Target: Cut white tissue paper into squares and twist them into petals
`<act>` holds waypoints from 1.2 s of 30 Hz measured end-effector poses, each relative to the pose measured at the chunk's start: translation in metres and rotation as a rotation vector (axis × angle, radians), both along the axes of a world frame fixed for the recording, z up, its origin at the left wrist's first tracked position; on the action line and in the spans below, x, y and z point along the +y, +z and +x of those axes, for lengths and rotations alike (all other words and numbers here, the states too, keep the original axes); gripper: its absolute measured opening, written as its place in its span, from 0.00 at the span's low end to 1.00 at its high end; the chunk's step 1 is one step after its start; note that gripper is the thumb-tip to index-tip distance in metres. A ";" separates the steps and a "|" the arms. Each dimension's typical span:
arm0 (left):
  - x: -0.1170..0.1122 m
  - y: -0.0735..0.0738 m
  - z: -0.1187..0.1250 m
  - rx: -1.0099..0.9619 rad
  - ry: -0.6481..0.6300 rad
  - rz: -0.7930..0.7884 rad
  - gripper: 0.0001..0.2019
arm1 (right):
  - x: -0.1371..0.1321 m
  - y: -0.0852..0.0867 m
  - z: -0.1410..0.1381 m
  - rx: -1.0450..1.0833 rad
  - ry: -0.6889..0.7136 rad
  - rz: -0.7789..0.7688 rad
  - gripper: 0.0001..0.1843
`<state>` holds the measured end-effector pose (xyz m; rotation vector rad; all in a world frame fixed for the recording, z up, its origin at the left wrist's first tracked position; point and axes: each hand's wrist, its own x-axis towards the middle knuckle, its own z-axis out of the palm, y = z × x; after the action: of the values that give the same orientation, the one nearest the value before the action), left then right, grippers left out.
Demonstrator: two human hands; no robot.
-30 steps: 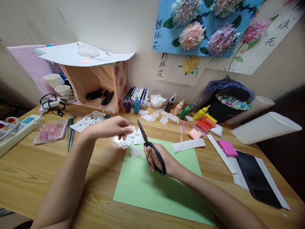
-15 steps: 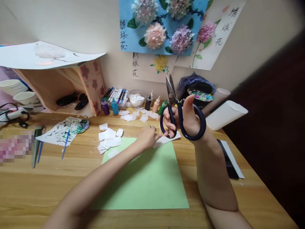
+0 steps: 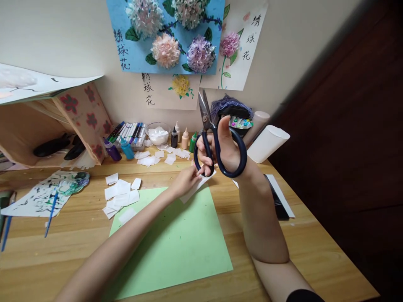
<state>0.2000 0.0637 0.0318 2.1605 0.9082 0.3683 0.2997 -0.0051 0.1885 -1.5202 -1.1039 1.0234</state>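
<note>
left hand (image 3: 185, 181): pinching strip (image 3: 195, 188) at far edge of green sheet (image 3: 176, 243). right hand (image 3: 228, 147): closed through scissors (image 3: 205, 110), blades together, upright, directly above the strip's right end; strip slants up-right.

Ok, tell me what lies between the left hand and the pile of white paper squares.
Head view: only bare desk wood and the green sheet's top corner lie between left hand and pile of white squares.

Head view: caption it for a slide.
Right hand holds black scissors upright; left hand pinches a white paper strip by the green sheet.
</note>
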 end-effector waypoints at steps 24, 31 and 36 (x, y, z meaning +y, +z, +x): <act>0.014 0.093 -0.177 -0.205 0.400 0.255 0.12 | 0.013 -0.101 -0.074 -0.064 0.846 -0.132 0.37; 0.017 0.090 -0.182 -0.235 0.372 0.158 0.13 | 0.012 -0.098 -0.074 -0.100 0.843 -0.119 0.36; 0.019 0.088 -0.183 -0.264 0.374 0.124 0.13 | 0.012 -0.100 -0.075 -0.121 0.849 -0.111 0.36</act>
<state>0.0165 0.0824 0.1198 1.9832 1.1579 0.8923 0.2246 0.0070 0.0885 -1.1997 -1.8775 1.5800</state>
